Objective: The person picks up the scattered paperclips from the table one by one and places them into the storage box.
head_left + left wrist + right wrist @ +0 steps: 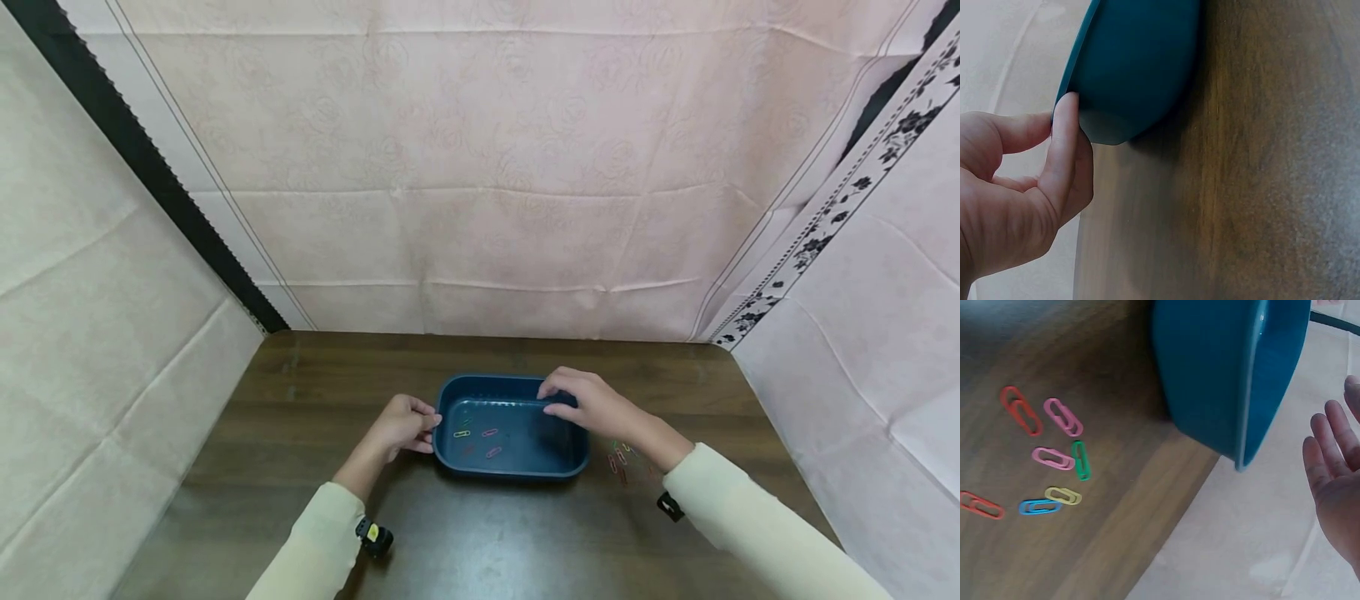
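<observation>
A blue rectangular plastic tub (536, 446) stands on the wooden table, with several small paper clips on its floor, among them a yellow paper clip (462, 433) and a pink paper clip (493, 452). My left hand (403, 427) pinches the tub's left rim between thumb and fingers, seen close up in the left wrist view. Over the tub's right end hovers my right hand (588, 400), thumb and fingers apart with nothing seen between them. The right wrist view shows its fingers (1329, 434) loosely extended beyond the tub's rim (1246, 400).
To the right of the tub, several loose paper clips lie on the table (300, 500), including a red clip (1020, 410), a green clip (1081, 460) and a blue clip (1039, 507). Pale cloth hangings (510, 250) rise behind the table and at both sides.
</observation>
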The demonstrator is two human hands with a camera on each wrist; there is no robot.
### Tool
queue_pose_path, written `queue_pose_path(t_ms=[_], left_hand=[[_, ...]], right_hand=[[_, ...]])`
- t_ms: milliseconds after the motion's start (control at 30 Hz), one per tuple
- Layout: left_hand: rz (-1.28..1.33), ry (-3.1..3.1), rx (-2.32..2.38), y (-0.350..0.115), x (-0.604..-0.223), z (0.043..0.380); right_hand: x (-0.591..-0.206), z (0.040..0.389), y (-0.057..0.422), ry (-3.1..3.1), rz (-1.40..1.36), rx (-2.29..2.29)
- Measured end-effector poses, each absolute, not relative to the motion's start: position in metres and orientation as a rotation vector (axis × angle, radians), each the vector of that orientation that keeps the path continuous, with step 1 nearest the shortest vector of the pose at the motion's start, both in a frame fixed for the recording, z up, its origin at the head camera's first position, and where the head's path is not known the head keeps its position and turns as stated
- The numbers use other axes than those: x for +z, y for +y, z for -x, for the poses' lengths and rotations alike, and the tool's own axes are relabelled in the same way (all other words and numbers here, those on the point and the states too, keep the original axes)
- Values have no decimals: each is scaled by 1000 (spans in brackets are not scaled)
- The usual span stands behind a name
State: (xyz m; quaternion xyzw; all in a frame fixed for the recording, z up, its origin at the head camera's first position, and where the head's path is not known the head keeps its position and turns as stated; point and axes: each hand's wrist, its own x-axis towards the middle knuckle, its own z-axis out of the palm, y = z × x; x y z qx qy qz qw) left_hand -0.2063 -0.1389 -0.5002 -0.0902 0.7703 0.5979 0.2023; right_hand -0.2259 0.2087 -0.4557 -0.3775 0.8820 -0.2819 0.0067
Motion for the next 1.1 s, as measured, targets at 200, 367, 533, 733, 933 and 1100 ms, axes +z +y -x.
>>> queue_pose_path(t_ms=[200, 367, 533, 733, 933, 1100], left_hand=[[255, 2149, 1667, -139, -498, 207], [267, 2158, 1650, -137, -499, 207], [261, 2166, 1641, -137, -500, 207], [266, 2162, 1633, -137, -499, 208], [270, 2160, 1633, -137, -500, 208], [260, 2155, 1646, -138, -498, 207]], right_hand=[[-461, 218, 221, 2828, 1140, -971], [-466, 211, 234, 2878, 1112, -1044], [-472, 206, 251, 2942, 1011, -1079], [-481, 201, 277, 3040, 846, -1065], [-495, 194, 300, 3151, 730, -1042], [-506, 188, 314, 3175, 660, -1023]])
